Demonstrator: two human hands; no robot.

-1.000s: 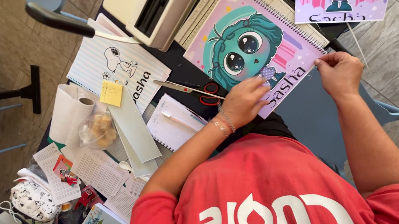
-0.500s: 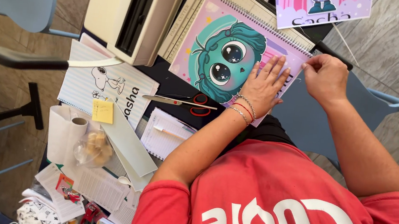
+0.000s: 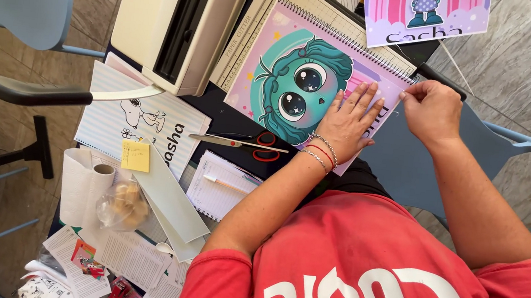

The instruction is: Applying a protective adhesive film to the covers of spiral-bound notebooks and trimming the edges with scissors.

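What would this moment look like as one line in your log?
left hand: flat on spiral notebook | right hand: pinching notebook's corner by spiral | scissors: idle beside notebook

Red short-sleeved shirt with white lettering, beaded wrist bracelets [image 3: 319, 150]

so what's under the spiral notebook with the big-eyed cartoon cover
The notebook lies on a gridded paper cutter, whose ruled edge shows along its top and left. Its lower part rests on the dark table. The left hand presses the cover; whatever lies beneath the middle is hidden.
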